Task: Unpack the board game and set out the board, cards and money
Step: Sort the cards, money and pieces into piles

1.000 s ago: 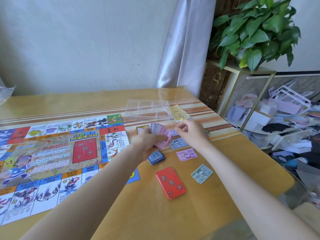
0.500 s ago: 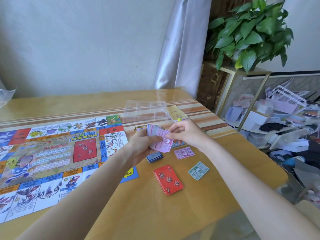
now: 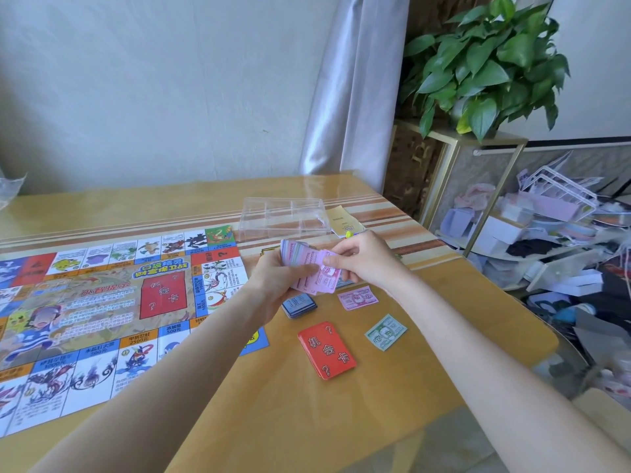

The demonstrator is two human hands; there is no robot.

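Observation:
The colourful game board (image 3: pixel 102 312) lies unfolded on the left of the wooden table (image 3: pixel 307 421). My left hand (image 3: pixel 276 285) grips a stack of play money (image 3: pixel 300 259) above the table, just right of the board. My right hand (image 3: pixel 362 257) pinches the top pink note (image 3: pixel 326 279) of that stack. On the table below lie a pink note (image 3: pixel 358 298), a green note (image 3: pixel 386 332), a red card deck (image 3: pixel 327 349) and a blue card deck (image 3: pixel 299 305). A further note under my right hand is mostly hidden.
A clear plastic tray (image 3: pixel 283 218) and a yellow paper slip (image 3: pixel 343 220) sit behind my hands. The table's right edge drops off near the green note. Beyond it stand a gold-framed stand with a potted plant (image 3: pixel 485 66) and cluttered shelves (image 3: pixel 553 240).
My right hand moved back from the table to the stack and now pinches the top pink note. My left hand lifted the stack slightly.

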